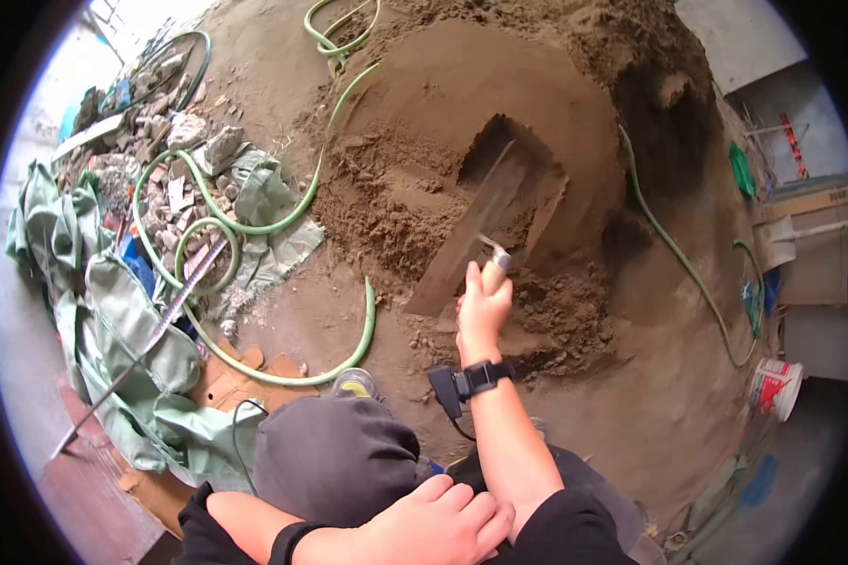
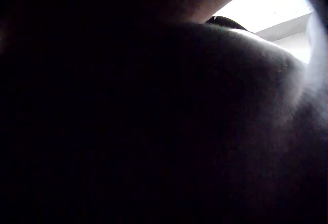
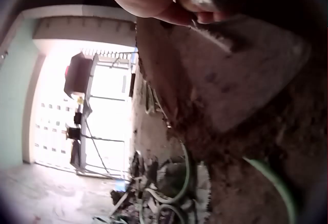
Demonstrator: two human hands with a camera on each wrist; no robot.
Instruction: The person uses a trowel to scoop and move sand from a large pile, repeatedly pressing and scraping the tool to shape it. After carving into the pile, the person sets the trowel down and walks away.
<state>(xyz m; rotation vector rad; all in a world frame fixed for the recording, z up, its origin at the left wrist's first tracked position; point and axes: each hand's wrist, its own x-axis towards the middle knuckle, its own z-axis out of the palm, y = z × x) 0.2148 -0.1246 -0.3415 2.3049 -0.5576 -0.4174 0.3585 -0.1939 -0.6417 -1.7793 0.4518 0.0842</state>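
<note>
My right hand (image 1: 486, 311) grips the pale handle of a long plastering trowel (image 1: 462, 240). The flat metal blade lies slantwise over a mound of damp brown sandy mix (image 1: 396, 188), beside a dark scooped hollow (image 1: 499, 141). In the right wrist view the broad blade (image 3: 256, 75) appears below my curled fingers (image 3: 205, 16), with loose mix along its edge. My left hand (image 1: 438, 523) rests near my right forearm at the bottom of the head view, fingers relaxed and holding nothing. The left wrist view is mostly dark.
A green hose (image 1: 245, 226) loops across the left floor; another length (image 1: 669, 226) runs along the right. Stone rubble (image 1: 174, 184) and green sacking (image 1: 85, 273) lie left, with a long metal rod (image 1: 151, 344) across them. A white-and-red bucket (image 1: 777, 388) stands right.
</note>
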